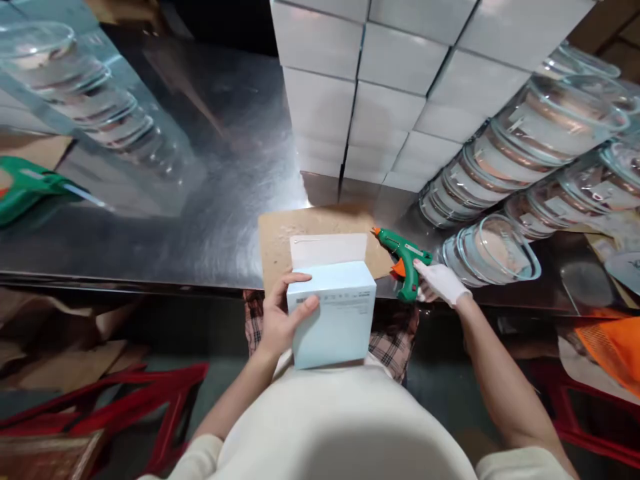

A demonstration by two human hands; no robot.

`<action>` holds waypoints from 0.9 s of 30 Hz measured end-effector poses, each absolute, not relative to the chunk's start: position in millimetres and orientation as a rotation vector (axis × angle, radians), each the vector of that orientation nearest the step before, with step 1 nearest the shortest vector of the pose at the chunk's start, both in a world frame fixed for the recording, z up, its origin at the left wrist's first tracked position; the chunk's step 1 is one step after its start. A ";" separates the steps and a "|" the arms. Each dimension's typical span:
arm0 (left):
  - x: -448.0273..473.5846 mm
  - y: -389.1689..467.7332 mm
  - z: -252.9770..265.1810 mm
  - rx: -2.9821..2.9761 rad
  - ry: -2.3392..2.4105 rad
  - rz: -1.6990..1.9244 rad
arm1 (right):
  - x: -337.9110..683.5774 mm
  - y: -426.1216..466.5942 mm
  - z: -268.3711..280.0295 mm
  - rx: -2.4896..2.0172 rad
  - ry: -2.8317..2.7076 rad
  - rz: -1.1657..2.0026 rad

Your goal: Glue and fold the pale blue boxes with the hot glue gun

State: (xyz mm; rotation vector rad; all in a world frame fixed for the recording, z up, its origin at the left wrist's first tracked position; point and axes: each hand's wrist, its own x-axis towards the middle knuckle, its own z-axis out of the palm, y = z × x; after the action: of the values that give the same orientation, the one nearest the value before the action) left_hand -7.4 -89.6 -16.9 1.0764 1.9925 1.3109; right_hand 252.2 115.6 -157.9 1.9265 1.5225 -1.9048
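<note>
A pale blue-white cardboard box rests against my body at the table's front edge, its flap raised away from me. My left hand grips the box by its left side, the thumb on the printed face. With a white glove on, my right hand touches a green glue gun at its handle, to the right of the box. The gun's orange nozzle points left toward the flap. Under the flap lies a brown cardboard sheet.
White boxes are stacked high at the back. Round clear containers stand in stacks at the right, with a shorter stack near my right hand. More containers and another green glue gun are at the left. Red stools stand below.
</note>
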 end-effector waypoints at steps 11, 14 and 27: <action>-7.6 -67.6 -44.9 1.114 1.667 1.417 | 194.7 64.3 -115.5 1.103 1.515 -3.274; -14.0 -64.1 -47.8 1.151 1.523 1.483 | 211.0 70.0 -115.6 0.407 2.261 -3.049; -10.1 -65.7 -23.1 1.525 1.624 1.284 | 202.7 73.4 -104.4 0.012 3.079 -2.338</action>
State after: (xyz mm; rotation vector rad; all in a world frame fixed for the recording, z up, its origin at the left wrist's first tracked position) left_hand -10.1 -65.7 -23.1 1.5246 1.6241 1.2836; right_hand 202.7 73.4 -104.4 0.0122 3.0794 -2.3382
